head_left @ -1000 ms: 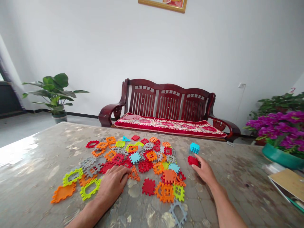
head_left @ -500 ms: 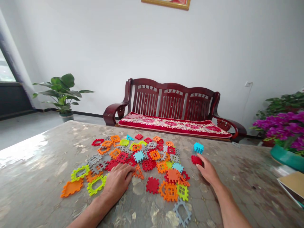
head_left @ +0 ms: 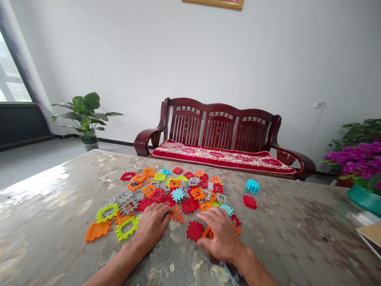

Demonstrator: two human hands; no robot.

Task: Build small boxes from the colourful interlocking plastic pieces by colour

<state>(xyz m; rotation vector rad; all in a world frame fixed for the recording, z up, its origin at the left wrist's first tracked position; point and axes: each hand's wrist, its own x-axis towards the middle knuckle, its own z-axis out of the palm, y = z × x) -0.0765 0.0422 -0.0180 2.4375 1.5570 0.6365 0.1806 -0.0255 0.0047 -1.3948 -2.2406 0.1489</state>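
Toothed plastic building tiles in red, orange, grey, lime and blue lie heaped on the table. My left hand point(head_left: 153, 222) rests palm down at the near edge of the heap, with loosely bent fingers that appear to hold nothing. An orange triangular tile point(head_left: 177, 214) lies by its fingertips. Above the near right tiles is my right hand point(head_left: 222, 234), thumb and fingers apart. A solid red square tile point(head_left: 195, 231) lies just left of it, and an orange tile point(head_left: 208, 232) shows between thumb and fingers. Farther right, a single red tile point(head_left: 249, 201) lies in front of a blue tile stack point(head_left: 253, 186).
The patterned table point(head_left: 285, 234) reaches toward a dark wooden bench point(head_left: 220, 127) with a red cover. Purple flowers point(head_left: 357, 159) in a teal pot point(head_left: 364, 198) stand at the right, near a notebook point(head_left: 370, 234). A leafy potted plant point(head_left: 89, 113) stands beyond the table's left side.
My right hand has let go of the red tile near the blue stack and moved left and nearer, over the orange tiles. My left hand stays put. The view has shifted slightly left.
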